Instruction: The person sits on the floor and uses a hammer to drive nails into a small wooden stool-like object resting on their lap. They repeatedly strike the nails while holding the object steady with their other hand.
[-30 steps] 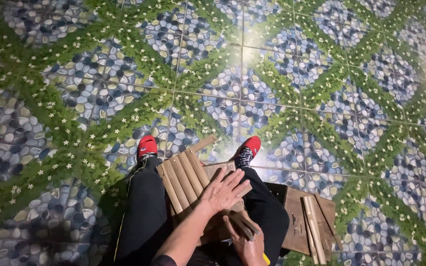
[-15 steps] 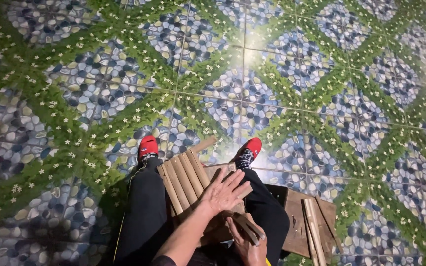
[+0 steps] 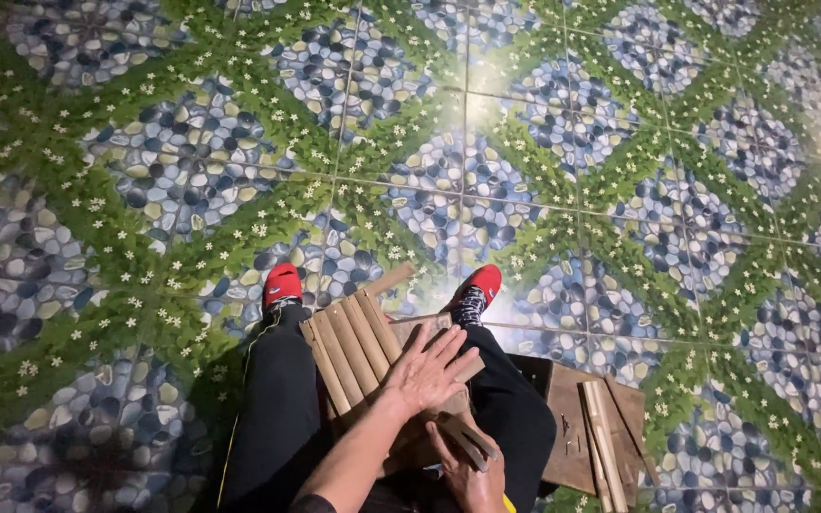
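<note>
1. Head view: left hand (image 3: 434, 370) lies flat, fingers spread wide, pressing a panel of wooden slats (image 3: 353, 347) that rests across the person's lap, between black trouser legs and red shoes (image 3: 282, 283).
2. Right hand (image 3: 467, 470), low in frame, is closed around a short wooden slat (image 3: 465, 441) at the panel's near edge.
3. Judgement: a fitting step is in hand; steady downward pressure and square alignment matter.
4. Another slatted wooden piece (image 3: 591, 437) lies on the patterned tile floor (image 3: 192, 171), just right of the legs.
</note>
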